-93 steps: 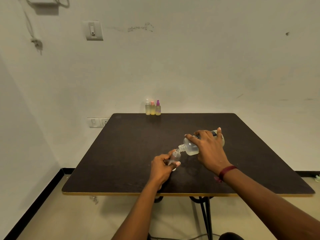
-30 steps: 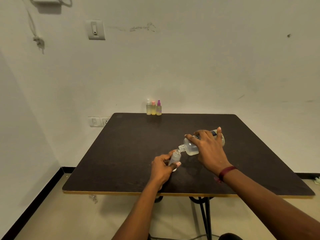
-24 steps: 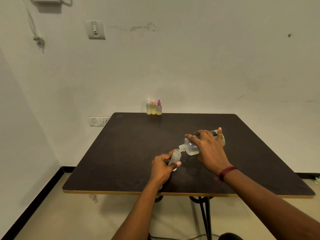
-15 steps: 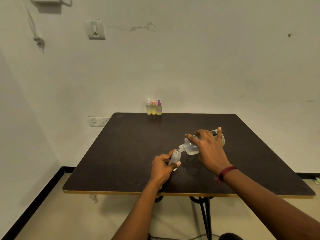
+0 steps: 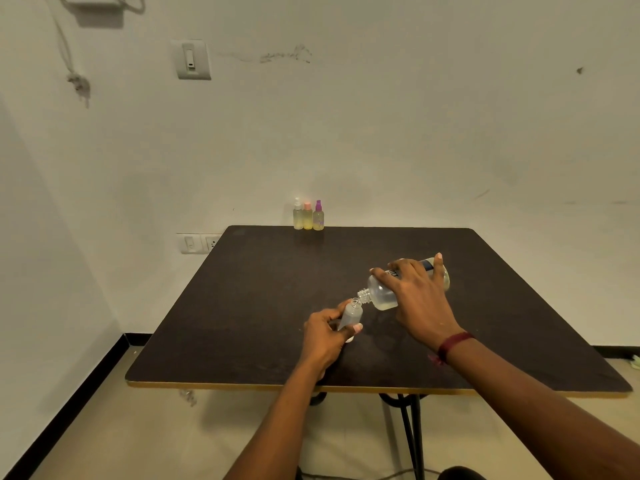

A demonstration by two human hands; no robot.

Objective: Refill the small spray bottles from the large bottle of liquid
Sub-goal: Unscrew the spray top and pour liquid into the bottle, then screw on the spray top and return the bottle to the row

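Dark tabletop (image 5: 242,323) fills the middle of a white-walled room. Near its front edge, the left grip (image 5: 325,339) curls round a small uncapped spray bottle (image 5: 351,315), which is tilted to the right. Just beyond, the right grip (image 5: 420,303) clasps the large bottle (image 5: 381,296), tipped sideways with its mouth at the small bottle's opening. Three capped spray bottles (image 5: 308,216) stand at the far edge.

Just behind my right hand (image 5: 420,306) sits a dark red thread band (image 5: 453,342) round the wrist (its frayed knot (image 5: 433,359) dangles underneath); both forearms (image 5: 540,410) are bare.
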